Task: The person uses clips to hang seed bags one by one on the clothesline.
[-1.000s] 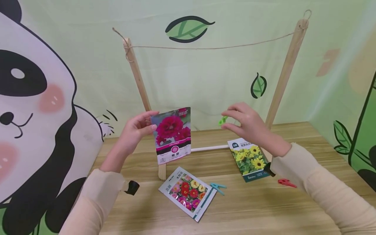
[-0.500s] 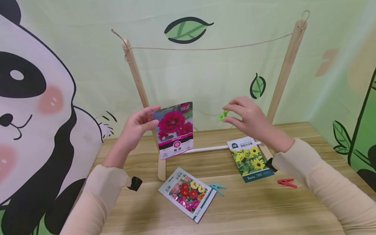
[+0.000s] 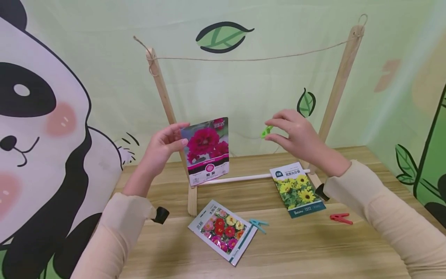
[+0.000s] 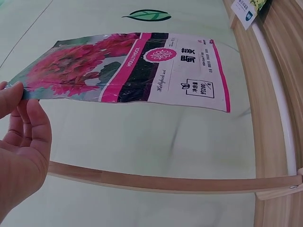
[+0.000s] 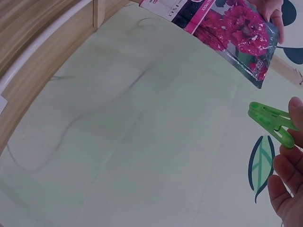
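My left hand (image 3: 163, 149) pinches the upper left edge of a hollyhock seed packet (image 3: 207, 151) between thumb and fingers. The packet, with its dark pink blooms, faces me upright above the table; the left wrist view shows its full front (image 4: 128, 71). To the right, my right hand (image 3: 296, 133) pinches a green clothespin (image 3: 266, 132) by its handle ends. In the right wrist view the clothespin (image 5: 270, 120) points toward the packet, a short gap apart. Above both hands a thin twine (image 3: 240, 60) runs between two wooden posts.
A packet of mixed flowers (image 3: 223, 232) lies at the front middle, a blue clothespin (image 3: 258, 224) at its edge. A sunflower packet (image 3: 297, 190) leans over the white rod (image 3: 244, 178) at right, near a red clothespin (image 3: 341, 218). Left post (image 3: 162, 85) and right post (image 3: 343, 77) rise behind.
Both hands have risen a little, carrying the hollyhock packet and the green clothespin upward toward the twine. The packets and clothespins on the table have stayed put.
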{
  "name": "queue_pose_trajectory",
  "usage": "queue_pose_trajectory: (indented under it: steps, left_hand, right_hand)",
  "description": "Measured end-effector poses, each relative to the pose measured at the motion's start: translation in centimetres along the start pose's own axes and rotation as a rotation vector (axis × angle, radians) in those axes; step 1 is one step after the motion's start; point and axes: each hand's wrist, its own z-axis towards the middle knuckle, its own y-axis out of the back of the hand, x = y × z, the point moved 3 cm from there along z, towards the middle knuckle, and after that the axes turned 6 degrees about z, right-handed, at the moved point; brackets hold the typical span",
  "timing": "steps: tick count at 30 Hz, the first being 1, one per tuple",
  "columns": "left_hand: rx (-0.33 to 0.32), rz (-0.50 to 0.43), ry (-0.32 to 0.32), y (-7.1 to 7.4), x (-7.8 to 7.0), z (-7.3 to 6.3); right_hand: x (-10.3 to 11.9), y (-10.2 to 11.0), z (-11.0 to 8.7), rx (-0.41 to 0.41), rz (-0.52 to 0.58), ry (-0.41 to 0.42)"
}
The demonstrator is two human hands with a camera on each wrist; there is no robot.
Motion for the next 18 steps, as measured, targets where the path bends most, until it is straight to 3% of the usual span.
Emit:
queue_pose_trajectory:
  steps: [18]
  left_hand:
    - [-0.016,0.024,0.008,0.6,-1.4,0.6]
  right_hand:
    - [0.6,0.7,1.6,-0.005,-0.003,0.002]
